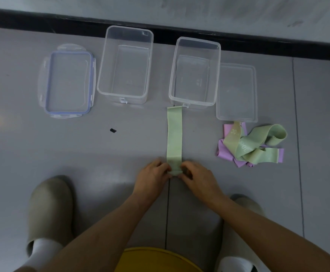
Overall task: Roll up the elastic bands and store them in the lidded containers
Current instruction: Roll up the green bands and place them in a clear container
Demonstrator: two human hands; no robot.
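A pale green elastic band (174, 134) lies flat on the grey floor, stretched from my hands up to the right container. Its near end is curled into a small roll. My left hand (152, 178) and my right hand (196, 180) pinch that rolled end from either side. Two clear open containers stand side by side at the back, the left container (125, 64) and the right container (195, 71), both with nothing in them. A heap of green and purple bands (252, 147) lies to the right of my hands.
A blue-rimmed lid (69, 81) lies left of the containers and a plain clear lid (236, 93) lies right of them. A small black speck (113, 130) marks the floor. My two shoes (49, 209) flank my arms. A dark skirting strip (160, 32) runs behind the containers.
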